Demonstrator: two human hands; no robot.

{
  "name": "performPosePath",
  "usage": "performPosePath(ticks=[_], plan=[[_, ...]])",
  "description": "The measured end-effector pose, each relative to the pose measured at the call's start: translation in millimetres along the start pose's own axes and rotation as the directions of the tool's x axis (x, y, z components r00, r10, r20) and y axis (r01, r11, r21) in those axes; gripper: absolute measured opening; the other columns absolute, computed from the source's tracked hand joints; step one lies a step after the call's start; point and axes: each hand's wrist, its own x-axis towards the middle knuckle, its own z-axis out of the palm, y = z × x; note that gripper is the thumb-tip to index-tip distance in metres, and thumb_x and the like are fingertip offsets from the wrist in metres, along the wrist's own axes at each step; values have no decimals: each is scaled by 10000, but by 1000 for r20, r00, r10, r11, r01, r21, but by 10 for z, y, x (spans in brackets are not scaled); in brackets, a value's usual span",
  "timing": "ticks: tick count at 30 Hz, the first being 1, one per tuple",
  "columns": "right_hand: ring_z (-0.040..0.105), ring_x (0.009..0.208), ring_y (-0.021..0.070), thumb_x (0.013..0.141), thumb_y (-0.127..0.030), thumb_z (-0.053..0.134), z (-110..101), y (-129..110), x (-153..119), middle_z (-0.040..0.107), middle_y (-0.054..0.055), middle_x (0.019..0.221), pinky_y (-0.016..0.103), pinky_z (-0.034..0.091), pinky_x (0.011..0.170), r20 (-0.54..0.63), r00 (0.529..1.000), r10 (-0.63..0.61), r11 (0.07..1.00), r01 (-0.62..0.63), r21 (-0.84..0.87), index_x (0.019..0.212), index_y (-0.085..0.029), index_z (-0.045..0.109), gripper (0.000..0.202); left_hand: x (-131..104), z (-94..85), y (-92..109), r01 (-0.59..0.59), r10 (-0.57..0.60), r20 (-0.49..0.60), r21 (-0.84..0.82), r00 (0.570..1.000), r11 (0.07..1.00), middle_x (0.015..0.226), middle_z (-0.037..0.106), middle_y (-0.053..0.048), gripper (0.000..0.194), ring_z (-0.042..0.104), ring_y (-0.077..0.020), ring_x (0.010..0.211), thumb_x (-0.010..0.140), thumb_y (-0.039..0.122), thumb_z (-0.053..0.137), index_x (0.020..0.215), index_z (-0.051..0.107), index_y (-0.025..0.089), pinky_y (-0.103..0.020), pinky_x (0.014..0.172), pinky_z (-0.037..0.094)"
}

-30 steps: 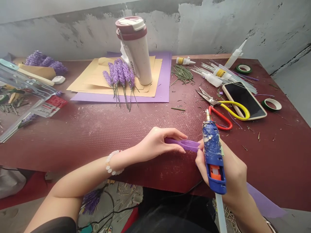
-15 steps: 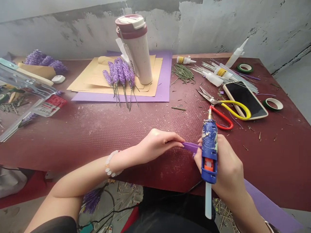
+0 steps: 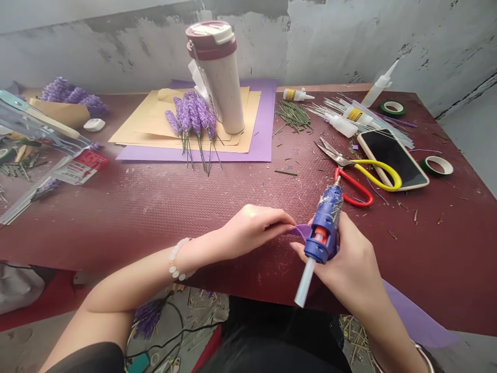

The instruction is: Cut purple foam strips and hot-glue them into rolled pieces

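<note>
My left hand (image 3: 258, 228) pinches one end of a purple paper strip (image 3: 301, 231) between thumb and fingertips, low over the table's front edge. My right hand (image 3: 351, 254) is wrapped round a blue hot glue gun (image 3: 328, 215) with a clear glue stick (image 3: 305, 282) jutting from its back. The gun's metal nozzle points away from me, close to the red handle of the scissors (image 3: 349, 171). Its body hides part of the strip and some right fingers. The right thumb is stretched toward the strip; whether it touches it, I cannot tell.
A tumbler (image 3: 221, 77) and lavender stems (image 3: 192, 116) stand on tan and purple paper sheets (image 3: 256, 153) at the back. Toward the right lie a phone (image 3: 396, 158), green tape rolls (image 3: 438, 166), glue bottles (image 3: 345, 124) and wire stems. A clear stand (image 3: 42, 129) is at left.
The glue gun has tilted, its back end swinging left toward me. My right thumb has opened away from the strip, and the strip now bends. My left hand stays nearly still.
</note>
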Motion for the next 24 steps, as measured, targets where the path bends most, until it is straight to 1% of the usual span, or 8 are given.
performPosePath(ticks=[4, 9, 12, 15, 17, 20, 22, 24], plan=[[637, 555, 179, 802, -263, 687, -2, -20, -15, 725, 7, 738, 295, 517, 542, -32, 997, 76, 993, -73, 89, 889, -235, 594, 131, -2, -34, 16, -36, 37, -24, 20, 999, 999, 895, 815, -28, 139, 768, -114, 790, 1000, 207, 594, 960, 723, 173, -164, 737, 553], [658, 544, 155, 811, -231, 681, -21, -60, -34, 737, -18, 721, 266, 537, 540, -39, 993, 110, 966, -97, 238, 850, -238, 602, 89, -12, -59, 27, -32, 30, -26, -58, 999, 998, 956, 823, -42, 110, 782, -127, 849, 960, 169, 651, 1036, 729, 161, -179, 787, 575], [648, 523, 151, 808, -222, 684, -15, -63, -35, 732, -26, 688, 267, 536, 538, -36, 995, 94, 967, -83, 243, 844, -240, 595, 98, -5, -74, 23, -34, 30, -34, -127, 999, 991, 1082, 811, -98, 285, 781, -154, 965, 905, 194, 729, 1183, 704, 137, -207, 866, 591], [618, 490, 147, 808, -230, 693, -2, -59, -35, 714, -28, 649, 266, 513, 513, -20, 997, 74, 972, -68, 223, 823, -238, 588, 107, 14, -87, 20, -108, 103, -51, -103, 993, 989, 1280, 743, -145, 449, 730, -212, 1154, 819, 291, 823, 1230, 701, 159, -283, 997, 571], [617, 492, 150, 808, -234, 700, 10, -60, -37, 711, -21, 645, 267, 507, 506, -8, 998, 61, 976, -58, 209, 813, -233, 592, 108, 21, -82, 20, -122, 121, -24, -66, 992, 990, 1203, 776, -129, 399, 748, -213, 1090, 821, 316, 820, 1180, 729, 167, -284, 949, 583], [646, 536, 158, 809, -239, 700, 33, -57, -47, 724, -13, 677, 269, 527, 540, 5, 998, 61, 969, -61, 241, 822, -232, 610, 92, 15, -56, 25, -88, 89, 21, -22, 996, 996, 909, 818, -59, 158, 765, -146, 810, 912, 255, 731, 1033, 771, 162, -210, 751, 575], [675, 597, 169, 816, -272, 704, 40, -37, -55, 740, -5, 733, 279, 546, 590, 16, 995, 99, 953, -100, 287, 850, -239, 621, 96, 10, -42, 31, -92, 92, -3, 1, 996, 996, 848, 813, -36, 98, 748, -117, 734, 938, 211, 694, 957, 775, 160, -182, 701, 552], [708, 709, 192, 828, -339, 702, 25, 10, -58, 763, 22, 857, 308, 564, 680, 24, 987, 161, 934, -160, 318, 859, -251, 608, 133, 15, -43, 33, -110, 110, -43, 17, 993, 994, 840, 813, -34, 89, 743, -109, 722, 937, 189, 691, 931, 769, 147, -172, 692, 543]])
